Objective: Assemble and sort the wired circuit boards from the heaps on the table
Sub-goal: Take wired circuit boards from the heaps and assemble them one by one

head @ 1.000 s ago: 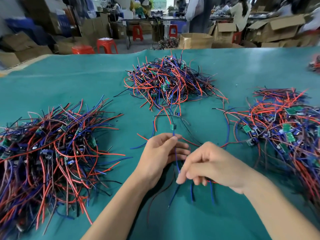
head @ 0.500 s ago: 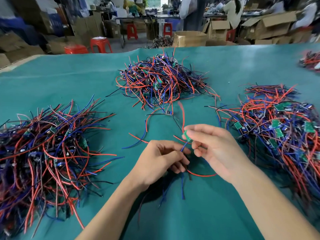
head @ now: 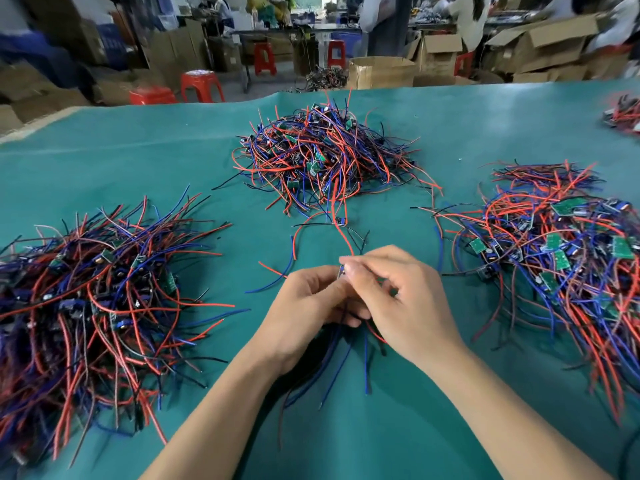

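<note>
Heap left, heap behind, heap right, on table

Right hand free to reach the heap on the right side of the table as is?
Probably not yet. The right hand pinches a small board together with the left hand, wires trailing below. Bare cloth lies between it and the right heap, so the path itself is open.

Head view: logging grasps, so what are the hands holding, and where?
Both the left hand and the right hand pinch one small wired circuit board at its body; wires trail below.
</note>
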### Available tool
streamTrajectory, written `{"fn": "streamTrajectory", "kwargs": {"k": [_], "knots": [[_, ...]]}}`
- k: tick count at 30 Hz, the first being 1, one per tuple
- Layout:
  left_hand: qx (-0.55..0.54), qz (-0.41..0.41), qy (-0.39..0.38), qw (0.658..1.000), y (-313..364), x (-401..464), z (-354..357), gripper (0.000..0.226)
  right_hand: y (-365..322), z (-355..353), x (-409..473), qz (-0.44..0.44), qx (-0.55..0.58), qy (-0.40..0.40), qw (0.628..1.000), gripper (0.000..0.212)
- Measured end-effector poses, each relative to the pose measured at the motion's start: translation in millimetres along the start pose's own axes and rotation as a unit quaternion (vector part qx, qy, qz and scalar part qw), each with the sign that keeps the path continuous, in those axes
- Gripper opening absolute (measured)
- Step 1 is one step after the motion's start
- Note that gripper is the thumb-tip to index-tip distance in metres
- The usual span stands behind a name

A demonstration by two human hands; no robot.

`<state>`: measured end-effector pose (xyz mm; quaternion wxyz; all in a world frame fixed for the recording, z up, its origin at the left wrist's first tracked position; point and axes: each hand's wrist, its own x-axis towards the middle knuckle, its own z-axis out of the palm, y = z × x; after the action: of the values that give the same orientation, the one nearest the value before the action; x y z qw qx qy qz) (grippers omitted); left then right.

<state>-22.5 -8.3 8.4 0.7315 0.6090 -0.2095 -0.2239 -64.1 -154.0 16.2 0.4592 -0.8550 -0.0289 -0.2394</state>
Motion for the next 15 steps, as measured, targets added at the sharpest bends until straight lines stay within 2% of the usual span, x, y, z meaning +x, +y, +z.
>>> {"fn": "streamTrajectory", "kwargs": {"k": [4, 8, 11, 15], "knots": [[-0.035, -0.004, -0.007, 0.999, 0, 1, -1, 0.025, 5, -2, 5, 0.100, 0.073, 0.064, 0.990, 0.006], [-0.040, -0.009, -0.018, 0.999, 0, 1, -2, 0.020, 4, -2, 4, 0.225, 0.210, 0.041, 0.951, 0.028], [-0.022, -0.014, -0.032, 0.999, 0, 1, -3, 0.023, 1, -6, 5, 0.224, 0.318, 0.006, 0.921, 0.028], [0.023, -0.016, -0.038, 0.999, 0, 0, 0, 0.026, 0, -14, 10, 0.192, 0.273, 0.042, 0.942, 0.031]]}}
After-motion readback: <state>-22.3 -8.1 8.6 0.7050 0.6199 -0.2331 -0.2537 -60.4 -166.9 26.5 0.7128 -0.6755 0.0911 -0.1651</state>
